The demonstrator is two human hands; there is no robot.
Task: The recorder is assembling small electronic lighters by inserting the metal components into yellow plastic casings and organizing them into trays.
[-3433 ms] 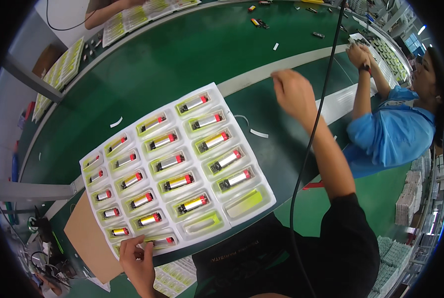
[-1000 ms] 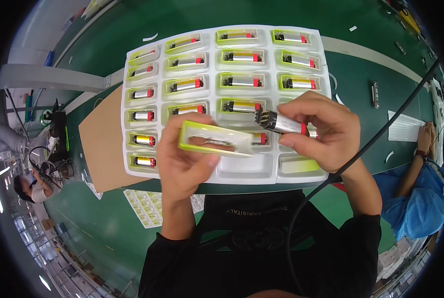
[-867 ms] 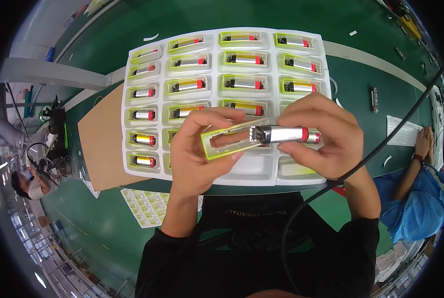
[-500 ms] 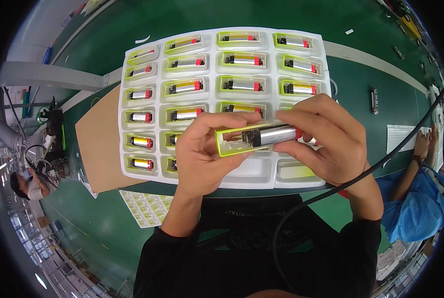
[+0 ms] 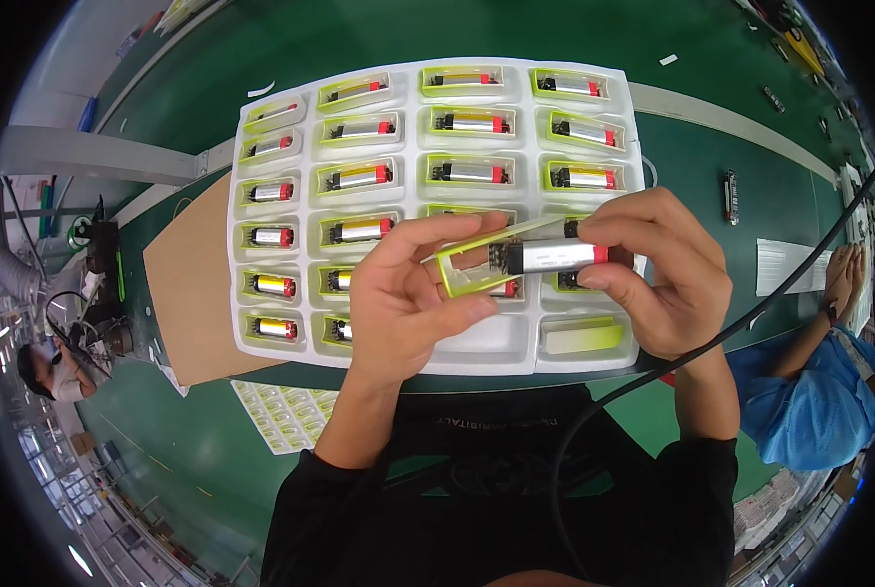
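My left hand (image 5: pixel 403 293) grips a translucent yellow-green plastic casing (image 5: pixel 464 284) by its sides, its open face toward me. My right hand (image 5: pixel 658 274) pinches the red end of a silver cylindrical battery cell (image 5: pixel 560 256) between thumb and fingers. Its black end, with small dark parts, lies over the casing's open face; whether it touches the casing I cannot tell. Beneath both hands is a white moulded tray (image 5: pixel 408 201), its pockets holding similar casings with cells in them. In the near right pocket, a yellow-green casing (image 5: pixel 582 336) shows no cell.
Brown cardboard (image 5: pixel 188 284) lies left of the tray on the green table. At right are a loose cell assembly (image 5: pixel 730 198), a white paper sheet (image 5: pixel 788 267) and a co-worker in blue (image 5: pixel 814 391). A black cable (image 5: pixel 672 369) crosses beside my right forearm. Another filled tray (image 5: pixel 283 416) sits lower left.
The cell has come up out of the casing's open face, where it lay inside before. My right fingers now hold its red end, and the casing has tilted slightly.
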